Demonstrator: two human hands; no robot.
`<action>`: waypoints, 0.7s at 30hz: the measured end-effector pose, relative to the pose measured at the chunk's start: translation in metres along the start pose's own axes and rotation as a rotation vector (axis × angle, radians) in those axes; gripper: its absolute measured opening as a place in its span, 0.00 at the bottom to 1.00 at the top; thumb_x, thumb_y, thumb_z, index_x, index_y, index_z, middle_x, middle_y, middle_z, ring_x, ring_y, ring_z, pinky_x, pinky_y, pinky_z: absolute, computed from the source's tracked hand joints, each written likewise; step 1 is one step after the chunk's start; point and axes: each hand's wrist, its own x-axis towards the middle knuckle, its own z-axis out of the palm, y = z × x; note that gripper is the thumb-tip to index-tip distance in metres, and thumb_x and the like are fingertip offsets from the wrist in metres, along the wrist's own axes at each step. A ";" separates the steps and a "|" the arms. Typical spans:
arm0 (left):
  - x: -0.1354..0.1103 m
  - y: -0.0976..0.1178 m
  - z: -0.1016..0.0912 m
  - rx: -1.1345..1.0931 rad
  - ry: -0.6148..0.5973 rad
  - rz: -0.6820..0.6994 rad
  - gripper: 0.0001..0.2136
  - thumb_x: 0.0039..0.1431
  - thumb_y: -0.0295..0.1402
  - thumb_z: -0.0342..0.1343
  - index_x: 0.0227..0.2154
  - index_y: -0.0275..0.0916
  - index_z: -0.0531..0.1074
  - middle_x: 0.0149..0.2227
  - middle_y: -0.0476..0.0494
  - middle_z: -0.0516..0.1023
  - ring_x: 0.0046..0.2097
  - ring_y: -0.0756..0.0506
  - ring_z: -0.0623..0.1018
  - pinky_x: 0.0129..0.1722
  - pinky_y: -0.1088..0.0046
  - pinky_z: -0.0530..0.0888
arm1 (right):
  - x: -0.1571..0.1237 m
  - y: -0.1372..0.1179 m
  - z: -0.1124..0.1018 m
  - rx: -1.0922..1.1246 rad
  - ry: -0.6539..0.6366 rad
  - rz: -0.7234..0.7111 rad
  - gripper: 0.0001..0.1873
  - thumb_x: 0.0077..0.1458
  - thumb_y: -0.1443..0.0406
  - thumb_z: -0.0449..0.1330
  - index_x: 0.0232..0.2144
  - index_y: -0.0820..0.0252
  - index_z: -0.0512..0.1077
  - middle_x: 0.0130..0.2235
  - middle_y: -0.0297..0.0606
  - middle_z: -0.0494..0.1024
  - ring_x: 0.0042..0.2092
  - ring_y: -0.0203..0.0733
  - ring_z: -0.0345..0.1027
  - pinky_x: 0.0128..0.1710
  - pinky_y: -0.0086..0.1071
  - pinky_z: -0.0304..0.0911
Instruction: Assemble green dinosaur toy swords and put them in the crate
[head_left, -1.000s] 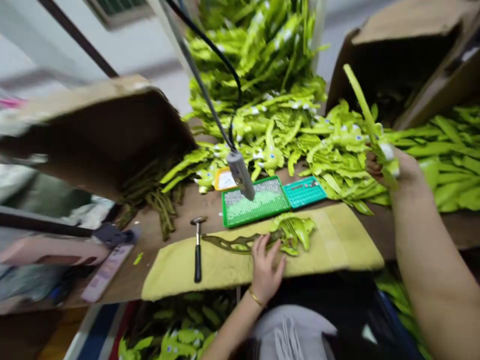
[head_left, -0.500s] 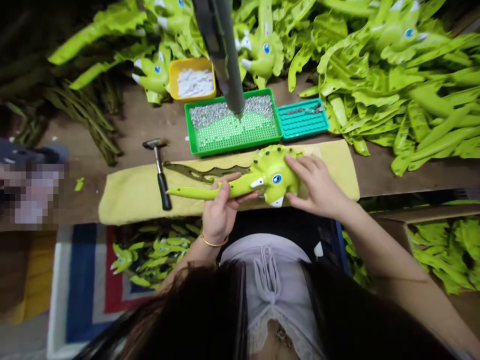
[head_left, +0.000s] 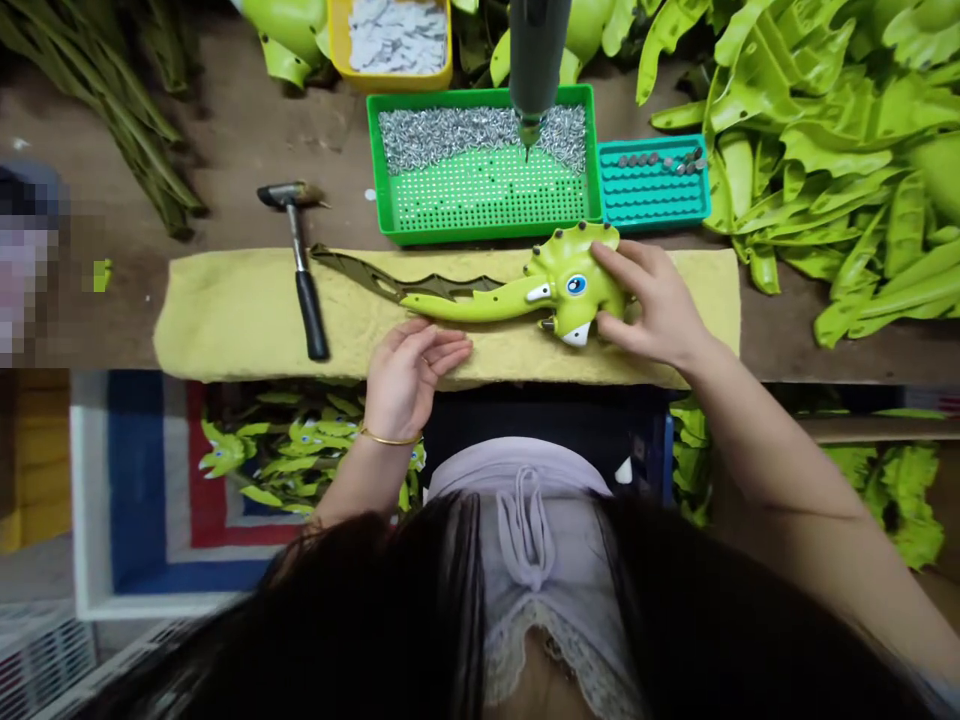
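Head view, and there's the green toy dinosaur (head_left: 574,285) lying on the yellow towel (head_left: 225,310), toward the towel's right end. The right hand (head_left: 649,305) is spread wide across the toy's head (head_left: 577,305), pressing down and holding it in place. The left hand (head_left: 412,375) is open, loosely curled and empty, resting at the towel's near edge just beside the tail (head_left: 480,306). This looks like light, thin plastic: the head should be firm, the long tail springy, so the head's the place to take hold. A dark spiky strip (head_left: 420,282) lies along the tail, a hammer (head_left: 304,275) sits left of it on the towel, and a tray of studs (head_left: 480,190) waits just beyond the towel.
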 end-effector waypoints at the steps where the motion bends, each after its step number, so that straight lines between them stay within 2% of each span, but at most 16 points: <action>1: 0.000 0.000 0.001 -0.001 0.004 0.000 0.09 0.49 0.27 0.59 0.32 0.37 0.65 0.26 0.41 0.81 0.31 0.45 0.83 0.39 0.68 0.80 | 0.000 0.000 0.002 -0.009 -0.005 0.001 0.40 0.51 0.58 0.57 0.66 0.52 0.55 0.61 0.45 0.64 0.59 0.59 0.60 0.59 0.58 0.57; 11: 0.000 -0.001 -0.003 -0.014 -0.013 0.002 0.08 0.50 0.27 0.59 0.33 0.37 0.66 0.27 0.41 0.82 0.33 0.45 0.83 0.40 0.67 0.80 | 0.001 -0.001 0.008 -0.056 -0.050 0.022 0.40 0.53 0.58 0.55 0.67 0.53 0.52 0.61 0.46 0.62 0.60 0.59 0.59 0.60 0.57 0.56; 15: 0.011 0.004 0.003 -0.033 -0.060 -0.025 0.09 0.51 0.31 0.62 0.30 0.36 0.67 0.29 0.40 0.81 0.35 0.44 0.83 0.44 0.65 0.80 | 0.001 -0.002 0.011 -0.014 -0.038 0.061 0.39 0.53 0.56 0.55 0.67 0.53 0.53 0.62 0.47 0.61 0.62 0.60 0.56 0.61 0.58 0.53; 17: 0.020 0.006 0.010 -0.039 -0.043 -0.034 0.10 0.51 0.34 0.64 0.30 0.36 0.68 0.30 0.43 0.80 0.34 0.45 0.82 0.41 0.67 0.80 | 0.000 -0.002 0.007 0.044 -0.058 0.085 0.40 0.54 0.51 0.55 0.67 0.53 0.53 0.63 0.47 0.60 0.63 0.60 0.55 0.62 0.60 0.51; 19: 0.027 0.007 0.017 -0.040 -0.009 0.012 0.12 0.49 0.35 0.67 0.30 0.37 0.69 0.31 0.46 0.80 0.30 0.49 0.80 0.36 0.71 0.80 | -0.001 -0.004 0.001 0.150 -0.071 0.146 0.42 0.54 0.45 0.54 0.66 0.53 0.54 0.63 0.47 0.61 0.63 0.60 0.55 0.62 0.59 0.53; 21: 0.031 0.008 0.020 -0.038 0.007 0.118 0.15 0.45 0.36 0.69 0.30 0.38 0.69 0.30 0.49 0.79 0.28 0.50 0.78 0.32 0.74 0.78 | -0.002 -0.009 -0.003 0.270 -0.011 0.309 0.38 0.55 0.40 0.50 0.60 0.55 0.62 0.57 0.48 0.69 0.58 0.56 0.63 0.57 0.55 0.62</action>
